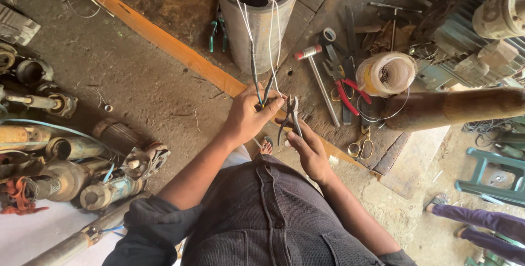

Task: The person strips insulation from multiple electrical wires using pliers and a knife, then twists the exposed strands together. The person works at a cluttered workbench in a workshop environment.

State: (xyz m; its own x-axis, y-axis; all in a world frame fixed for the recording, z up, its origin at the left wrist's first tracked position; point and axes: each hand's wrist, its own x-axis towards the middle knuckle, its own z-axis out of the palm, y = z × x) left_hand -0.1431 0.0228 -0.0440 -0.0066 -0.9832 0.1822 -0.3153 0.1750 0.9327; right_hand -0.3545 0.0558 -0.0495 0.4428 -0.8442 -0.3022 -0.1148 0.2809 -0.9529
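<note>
Left hand [247,117] pinches wires [261,82]; right hand [310,148] grips pliers [290,118].

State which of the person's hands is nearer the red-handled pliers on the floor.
Right. The right hand, gripping dark pliers, sits just left of the red-handled pliers; the left hand is farther left.

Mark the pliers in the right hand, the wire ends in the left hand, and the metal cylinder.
pliers [291,114], head view, on the pivot below the jaws.
wire ends [261,88], head view, on the dark sleeved tips above the left fingers.
metal cylinder [261,36], head view, on its outer wall.
</note>
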